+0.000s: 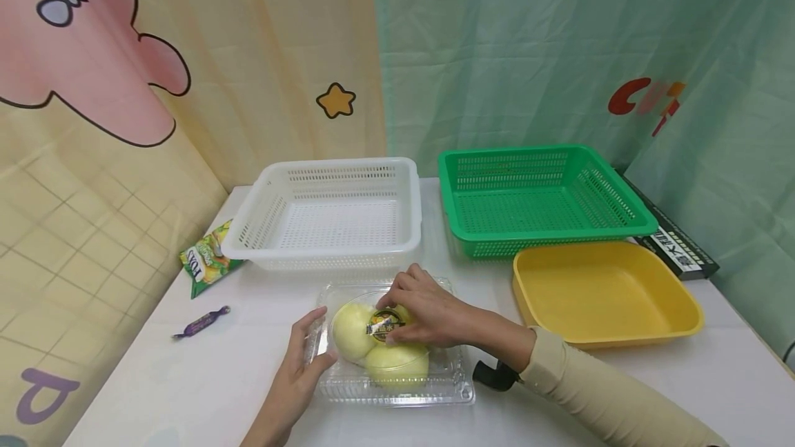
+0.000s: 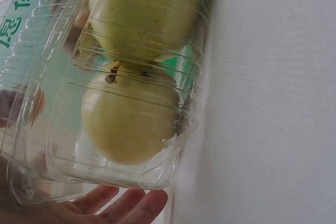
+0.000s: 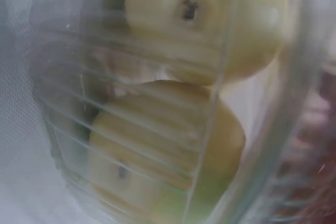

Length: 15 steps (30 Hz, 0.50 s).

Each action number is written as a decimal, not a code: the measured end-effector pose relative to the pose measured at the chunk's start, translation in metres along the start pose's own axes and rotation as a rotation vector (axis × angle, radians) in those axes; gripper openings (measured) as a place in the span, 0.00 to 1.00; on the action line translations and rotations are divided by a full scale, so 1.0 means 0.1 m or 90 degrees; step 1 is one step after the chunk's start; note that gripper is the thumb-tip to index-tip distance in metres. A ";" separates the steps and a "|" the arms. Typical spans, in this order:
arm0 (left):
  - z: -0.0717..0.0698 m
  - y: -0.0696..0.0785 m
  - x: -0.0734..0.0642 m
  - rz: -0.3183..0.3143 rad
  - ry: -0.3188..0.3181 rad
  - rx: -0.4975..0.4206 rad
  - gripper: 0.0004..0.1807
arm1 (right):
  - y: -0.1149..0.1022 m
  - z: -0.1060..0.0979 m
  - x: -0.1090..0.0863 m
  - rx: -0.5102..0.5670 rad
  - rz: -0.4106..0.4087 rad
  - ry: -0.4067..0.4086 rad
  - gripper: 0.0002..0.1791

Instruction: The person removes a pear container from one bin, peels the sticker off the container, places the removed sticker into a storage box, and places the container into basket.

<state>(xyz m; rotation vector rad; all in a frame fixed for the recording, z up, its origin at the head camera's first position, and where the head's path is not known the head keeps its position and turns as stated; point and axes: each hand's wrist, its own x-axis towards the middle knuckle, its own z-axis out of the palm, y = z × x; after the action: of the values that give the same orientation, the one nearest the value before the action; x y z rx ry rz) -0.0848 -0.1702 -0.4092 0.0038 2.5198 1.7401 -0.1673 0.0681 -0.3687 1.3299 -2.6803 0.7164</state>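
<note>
A clear plastic clamshell box (image 1: 435, 366) holds pale yellow-green round fruits (image 1: 397, 364), which look like apples or pears; a stem (image 2: 111, 77) shows through the plastic in the left wrist view. On top is a round dark label (image 1: 384, 325) with gold print. My right hand (image 1: 428, 305) reaches over from the right, curled thumb and fingertips at opposite edges of the label. Along the box's left side lies my left hand (image 1: 295, 371), fingers extended, thumb across the rim. The right wrist view shows blurred fruits (image 3: 168, 145) through the ribbed plastic.
Behind the box stand a white basket (image 1: 323, 254) and a green basket (image 1: 553, 234). A yellow tub (image 1: 605, 336) is at right, near a black box (image 1: 677, 250). A green snack bag (image 1: 208, 261) and a purple-wrapped candy (image 1: 201, 323) lie at left.
</note>
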 end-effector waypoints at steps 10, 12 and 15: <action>0.01 0.00 0.00 0.001 0.001 -0.012 0.34 | 0.00 0.02 -0.01 0.019 -0.028 0.027 0.19; 0.01 0.00 0.00 0.006 0.002 -0.015 0.33 | 0.01 0.02 -0.01 0.019 -0.042 0.029 0.19; 0.01 0.00 0.01 0.011 0.003 -0.015 0.33 | 0.01 0.01 0.00 0.024 -0.052 0.024 0.18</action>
<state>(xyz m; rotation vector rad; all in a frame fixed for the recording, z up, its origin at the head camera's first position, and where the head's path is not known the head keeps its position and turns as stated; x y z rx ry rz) -0.0854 -0.1692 -0.4098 0.0213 2.5104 1.7777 -0.1675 0.0679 -0.3702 1.4108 -2.5798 0.7794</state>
